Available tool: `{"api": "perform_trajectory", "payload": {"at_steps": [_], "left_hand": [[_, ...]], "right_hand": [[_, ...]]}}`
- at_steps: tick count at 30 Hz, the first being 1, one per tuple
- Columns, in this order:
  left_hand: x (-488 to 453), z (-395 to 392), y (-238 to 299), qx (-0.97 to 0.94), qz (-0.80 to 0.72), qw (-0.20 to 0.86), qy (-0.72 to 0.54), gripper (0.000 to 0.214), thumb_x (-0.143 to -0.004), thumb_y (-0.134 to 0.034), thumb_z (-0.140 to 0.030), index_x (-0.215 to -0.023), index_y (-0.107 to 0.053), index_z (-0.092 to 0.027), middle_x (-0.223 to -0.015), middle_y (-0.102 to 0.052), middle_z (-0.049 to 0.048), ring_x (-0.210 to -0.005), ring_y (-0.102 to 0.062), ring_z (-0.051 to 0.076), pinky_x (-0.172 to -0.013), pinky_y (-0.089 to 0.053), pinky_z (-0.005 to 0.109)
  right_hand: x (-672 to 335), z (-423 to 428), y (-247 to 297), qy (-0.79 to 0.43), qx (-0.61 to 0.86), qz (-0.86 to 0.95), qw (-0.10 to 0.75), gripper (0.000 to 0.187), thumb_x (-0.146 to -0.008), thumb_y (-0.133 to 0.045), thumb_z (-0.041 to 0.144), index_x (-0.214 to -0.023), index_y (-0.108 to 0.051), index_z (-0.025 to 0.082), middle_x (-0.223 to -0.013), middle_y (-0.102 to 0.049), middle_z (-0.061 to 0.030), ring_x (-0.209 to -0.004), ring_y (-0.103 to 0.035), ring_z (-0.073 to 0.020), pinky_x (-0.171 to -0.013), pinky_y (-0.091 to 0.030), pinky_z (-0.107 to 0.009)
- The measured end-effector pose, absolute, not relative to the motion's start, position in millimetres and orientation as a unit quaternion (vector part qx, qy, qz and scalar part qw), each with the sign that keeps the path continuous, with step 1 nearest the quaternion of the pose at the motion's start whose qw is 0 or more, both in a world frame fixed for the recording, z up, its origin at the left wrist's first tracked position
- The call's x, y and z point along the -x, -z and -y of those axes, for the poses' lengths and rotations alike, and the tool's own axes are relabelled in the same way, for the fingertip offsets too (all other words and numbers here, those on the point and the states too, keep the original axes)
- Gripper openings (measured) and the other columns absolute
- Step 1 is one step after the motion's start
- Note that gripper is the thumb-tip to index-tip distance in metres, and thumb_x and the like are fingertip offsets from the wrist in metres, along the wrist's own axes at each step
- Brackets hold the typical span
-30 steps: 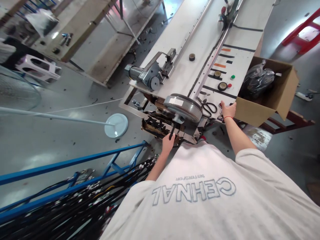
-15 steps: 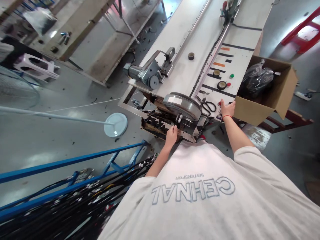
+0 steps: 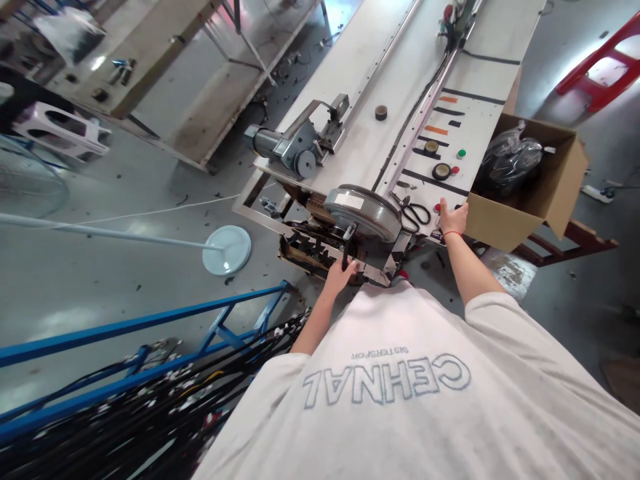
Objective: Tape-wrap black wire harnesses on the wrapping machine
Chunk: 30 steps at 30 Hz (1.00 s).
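Note:
My left hand (image 3: 338,277) is closed round a black crank handle (image 3: 346,247) that hangs below a round grey metal wheel (image 3: 363,212) at the near end of a long white bench (image 3: 380,143). My right hand (image 3: 453,218) lies flat on the bench's near right corner, fingers stretched out, next to a red button (image 3: 438,207). Black-handled scissors (image 3: 415,213) lie between the wheel and my right hand. A red thread circles my right wrist.
An open cardboard box (image 3: 530,193) holding a black plastic bag (image 3: 507,160) stands right of the bench. Tape rolls (image 3: 442,171) and a green button (image 3: 461,153) sit on the bench. A motor bracket (image 3: 295,150) is at left. Black cable bundles (image 3: 150,407) lie on a blue rack (image 3: 150,323).
My left hand went up under the wheel and came back down with the crank handle, turning it. My right hand stayed flat on the bench corner.

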<state>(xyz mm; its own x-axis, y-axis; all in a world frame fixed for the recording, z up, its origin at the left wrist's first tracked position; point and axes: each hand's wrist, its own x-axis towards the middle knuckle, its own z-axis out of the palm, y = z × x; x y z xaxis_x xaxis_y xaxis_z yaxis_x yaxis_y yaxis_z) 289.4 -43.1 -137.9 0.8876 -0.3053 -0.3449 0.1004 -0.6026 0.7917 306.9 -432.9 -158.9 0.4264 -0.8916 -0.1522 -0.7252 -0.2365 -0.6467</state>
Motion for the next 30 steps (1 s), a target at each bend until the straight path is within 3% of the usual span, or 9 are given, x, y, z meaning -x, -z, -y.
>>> {"api": "perform_trajectory", "payload": {"at_steps": [5, 11, 16, 22, 30], "left_hand": [[-263, 4, 166, -0.884, -0.014, 0.376, 0.276, 0.031, -0.074, -0.061, -0.047, -0.065, -0.057, -0.018, -0.061, -0.061, 0.0046, -0.063, -0.058, 0.021, -0.065, -0.043, 0.029], [-230, -9, 146, -0.879, -0.012, 0.440, 0.182, 0.047, -0.081, -0.046, -0.062, -0.059, -0.041, -0.021, -0.053, -0.044, -0.0008, -0.056, -0.043, 0.015, -0.056, -0.034, 0.026], [-244, 20, 123, -0.883, -0.020, 0.445, 0.149, 0.045, -0.084, -0.045, -0.059, -0.059, -0.041, -0.021, -0.053, -0.045, 0.0000, -0.055, -0.044, 0.015, -0.056, -0.035, 0.027], [-265, 51, 117, -0.868, -0.027, 0.471, 0.157, 0.037, -0.085, -0.048, -0.048, -0.064, -0.052, -0.019, -0.058, -0.054, 0.0027, -0.062, -0.055, 0.018, -0.058, -0.041, 0.027], [-271, 61, 117, -0.859, -0.045, 0.473, 0.192, 0.037, -0.089, -0.049, -0.043, -0.061, -0.052, -0.019, -0.052, -0.052, 0.0015, -0.055, -0.055, 0.017, -0.056, -0.042, 0.027]], "right_hand": [[-307, 432, 155, 0.109, 0.781, -0.523, 0.324, 0.094, -0.078, -0.065, 0.063, -0.145, -0.034, 0.005, -0.144, -0.045, -0.0296, -0.132, -0.046, -0.0396, -0.109, -0.036, -0.055], [-307, 433, 153, 0.102, 0.777, -0.525, 0.331, 0.096, -0.077, -0.065, 0.063, -0.146, -0.033, 0.005, -0.143, -0.045, -0.0296, -0.132, -0.046, -0.0402, -0.110, -0.035, -0.056], [-308, 434, 153, 0.104, 0.780, -0.522, 0.330, 0.096, -0.078, -0.064, 0.061, -0.147, -0.031, 0.003, -0.144, -0.045, -0.0300, -0.134, -0.045, -0.0388, -0.111, -0.035, -0.053], [-309, 433, 155, 0.114, 0.781, -0.517, 0.330, 0.093, -0.079, -0.066, 0.060, -0.146, -0.033, 0.003, -0.142, -0.046, -0.0301, -0.134, -0.045, -0.0386, -0.111, -0.035, -0.053], [-310, 430, 157, 0.119, 0.781, -0.517, 0.328, 0.093, -0.079, -0.064, 0.061, -0.146, -0.033, 0.003, -0.141, -0.046, -0.0305, -0.133, -0.046, -0.0392, -0.111, -0.035, -0.052]]}}
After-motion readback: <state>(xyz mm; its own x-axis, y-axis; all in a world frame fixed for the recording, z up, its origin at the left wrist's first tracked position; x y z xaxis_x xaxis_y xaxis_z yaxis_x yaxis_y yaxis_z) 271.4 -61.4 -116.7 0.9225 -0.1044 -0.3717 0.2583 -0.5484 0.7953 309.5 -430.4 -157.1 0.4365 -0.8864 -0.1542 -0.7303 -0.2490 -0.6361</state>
